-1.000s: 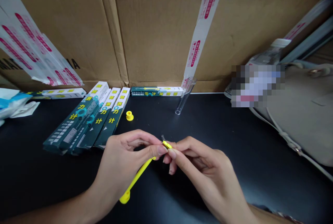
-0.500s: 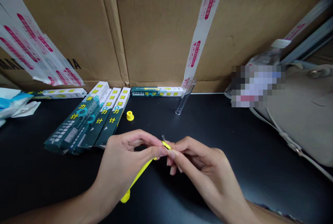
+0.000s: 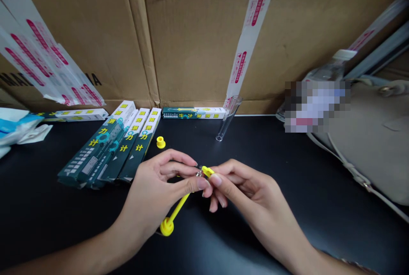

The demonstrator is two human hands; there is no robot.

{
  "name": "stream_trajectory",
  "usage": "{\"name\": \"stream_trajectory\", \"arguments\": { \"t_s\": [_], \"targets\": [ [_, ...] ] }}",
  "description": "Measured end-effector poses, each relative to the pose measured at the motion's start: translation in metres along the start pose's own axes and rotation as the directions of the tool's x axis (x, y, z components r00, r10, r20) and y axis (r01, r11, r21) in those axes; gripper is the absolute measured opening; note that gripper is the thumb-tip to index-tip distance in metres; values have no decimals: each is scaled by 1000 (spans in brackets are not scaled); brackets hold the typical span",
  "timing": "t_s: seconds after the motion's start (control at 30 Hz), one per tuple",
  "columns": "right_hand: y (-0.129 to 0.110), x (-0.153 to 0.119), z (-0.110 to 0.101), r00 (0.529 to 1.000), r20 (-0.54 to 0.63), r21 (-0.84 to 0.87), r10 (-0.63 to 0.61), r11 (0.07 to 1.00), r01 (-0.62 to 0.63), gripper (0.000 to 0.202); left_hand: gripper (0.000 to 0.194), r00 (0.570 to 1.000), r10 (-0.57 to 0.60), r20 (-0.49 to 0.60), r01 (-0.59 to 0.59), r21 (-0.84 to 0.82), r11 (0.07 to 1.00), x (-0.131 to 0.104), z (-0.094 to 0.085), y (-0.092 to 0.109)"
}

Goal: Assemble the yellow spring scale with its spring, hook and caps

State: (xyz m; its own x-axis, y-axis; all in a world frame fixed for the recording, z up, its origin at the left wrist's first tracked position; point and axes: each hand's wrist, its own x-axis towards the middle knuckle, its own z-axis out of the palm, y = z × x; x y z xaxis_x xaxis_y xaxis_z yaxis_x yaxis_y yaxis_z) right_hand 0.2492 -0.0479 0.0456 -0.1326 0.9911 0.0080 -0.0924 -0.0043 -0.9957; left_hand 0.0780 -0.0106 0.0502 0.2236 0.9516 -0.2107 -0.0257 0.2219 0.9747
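Observation:
My left hand [image 3: 169, 185] is closed in a pinch at a small metal spring [image 3: 199, 173]. A thin yellow plastic rod [image 3: 179, 207] with a rounded knob at its lower end sticks out beneath that hand; the fingers hide its upper part. Between the thumb and index finger of my right hand [image 3: 246, 194] is a small yellow plastic piece [image 3: 207, 171], right beside the spring. Whether piece and spring are hooked together I cannot tell. Beyond the hands, a yellow flanged plug [image 3: 160, 142] sits on the black table [image 3: 198, 249], and a clear tube [image 3: 228, 119] leans at the back.
Several dark green and white boxes [image 3: 96, 147] lie at the left, and another such box [image 3: 193, 113] rests against the large cardboard carton [image 3: 191, 36]. A blue and white packet [image 3: 19, 128] is at far left. A plastic bottle [image 3: 329, 70] and beige bag [image 3: 367, 138] stand right.
The small yellow piece has turned and risen slightly, showing more beside the spring. The rod's knob end has swung up and to the right. My left fingers have spread a little.

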Motion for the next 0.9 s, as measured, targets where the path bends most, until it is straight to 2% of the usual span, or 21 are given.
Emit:
{"name": "stream_trajectory", "arguments": {
  "t_s": [0.33,0.6,0.8,0.9],
  "targets": [
    [-1,0,-1,1000,-5,7,-21,1000,21,20,41,992,-110,59,111,-16,994,5,-1,5],
    [0,1,-2,1000,6,30,-22,999,22,18,35,987,-98,127,100,-14,995,3,-1,7],
    [0,1,-4,1000,1,21,-20,1000,20,19,28,983,-33,182,35,-4,999,3,-2,7],
    [0,0,-4,1000,-7,14,-28,999,28,19,29,984,-29,175,28,13,1000,4,-2,7]
  ]
}}
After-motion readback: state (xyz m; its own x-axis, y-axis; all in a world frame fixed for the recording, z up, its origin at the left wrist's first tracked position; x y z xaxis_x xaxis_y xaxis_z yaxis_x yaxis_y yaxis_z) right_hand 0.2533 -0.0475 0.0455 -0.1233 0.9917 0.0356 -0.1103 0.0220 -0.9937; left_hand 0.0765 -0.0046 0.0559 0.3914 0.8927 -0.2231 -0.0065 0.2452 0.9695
